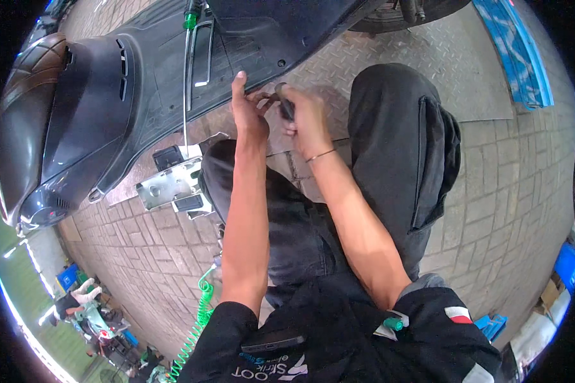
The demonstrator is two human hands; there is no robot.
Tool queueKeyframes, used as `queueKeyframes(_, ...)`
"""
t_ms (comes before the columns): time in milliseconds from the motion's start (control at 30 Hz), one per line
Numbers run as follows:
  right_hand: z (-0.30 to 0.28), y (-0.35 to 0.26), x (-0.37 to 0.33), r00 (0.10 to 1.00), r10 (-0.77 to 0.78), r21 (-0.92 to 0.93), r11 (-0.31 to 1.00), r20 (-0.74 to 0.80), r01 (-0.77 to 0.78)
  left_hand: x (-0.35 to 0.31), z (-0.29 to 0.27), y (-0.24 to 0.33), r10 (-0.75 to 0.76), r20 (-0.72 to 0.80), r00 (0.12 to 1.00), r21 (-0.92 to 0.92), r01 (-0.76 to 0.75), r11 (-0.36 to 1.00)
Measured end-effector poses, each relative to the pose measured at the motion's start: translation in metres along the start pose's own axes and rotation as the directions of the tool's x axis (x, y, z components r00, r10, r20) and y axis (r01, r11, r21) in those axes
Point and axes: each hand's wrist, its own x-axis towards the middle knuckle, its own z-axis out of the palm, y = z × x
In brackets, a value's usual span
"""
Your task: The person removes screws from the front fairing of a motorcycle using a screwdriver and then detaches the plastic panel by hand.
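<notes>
Both my hands are close together beside the lower edge of a dark scooter's footboard (pixel 172 83). My right hand (pixel 310 118) is closed around a short dark object (pixel 287 108), perhaps a tool handle; its exact kind is hidden by the fingers. My left hand (pixel 250 115) has its thumb stretched out, away from the bent fingers. Those fingertips reach toward the end of the dark object, and I cannot tell whether they touch it. On the footboard lie a long screwdriver (pixel 188 51) with a green and black handle and a bent metal rod (pixel 204 54).
A silver metal bracket (pixel 172 184) with black pads rests on the paving by my left knee. A green coiled hose (pixel 201 313) runs at lower left. The scooter's brown seat (pixel 38 57) is at far left, its wheel (pixel 409 13) at the top. Blue plastic sheeting (pixel 517 54) lies upper right.
</notes>
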Motion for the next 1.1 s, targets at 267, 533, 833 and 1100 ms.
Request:
queueKeyframes(267, 0.004, -0.006, 0.006, 0.988, -0.118, -0.212, 0.973, -0.104, 0.093, -0.007, 0.015, 0.0, -0.021, -0.075, 0.997, -0.044, 0.018, 0.999)
queueKeyframes(533, 0.017, -0.025, -0.019, 0.732, -0.644, -0.959, -0.012, 0.223, 0.282, 0.003, 0.004, -0.006, -0.022, -0.032, 0.999, -0.1, 0.018, 0.995)
queueKeyframes(833, -0.007, -0.029, -0.007, 0.736, -0.592, -0.898, 0.046, 0.329, 0.438, 0.013, -0.006, -0.003, -0.069, 0.003, 0.998, -0.054, 0.069, 0.996)
queueKeyframes(1100, -0.015, 0.015, -0.027, 0.766, -0.632, -0.841, 0.343, 0.122, 0.417, 0.009, -0.008, -0.004, -0.061, -0.053, 0.997, -0.042, 0.059, 0.997)
